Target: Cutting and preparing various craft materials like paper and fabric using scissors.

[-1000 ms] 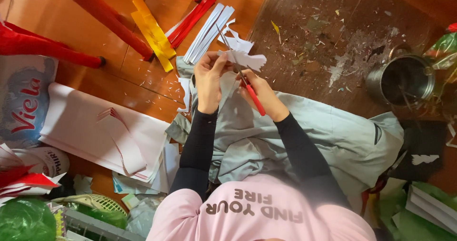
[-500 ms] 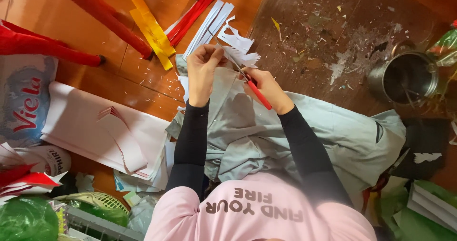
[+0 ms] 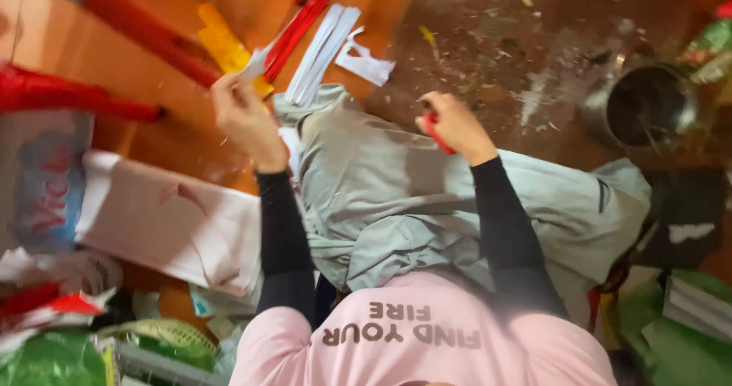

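The left hand (image 3: 242,119) has swung out to the left since 0.5 s ago, its fingers pinching a white paper scrap (image 3: 255,62) above the yellow strips (image 3: 225,47). The right hand (image 3: 451,123), now apart, is closed on what look like red-handled scissors (image 3: 436,133) over the grey cloth (image 3: 396,195).

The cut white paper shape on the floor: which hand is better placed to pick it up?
Probably the left hand: it lies slightly closer to the white paper shape, pinching only a small scrap. The right hand grips red-handled scissors.

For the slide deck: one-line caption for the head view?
Left hand lifts white paper scrap; right hand grips red-handled scissors.
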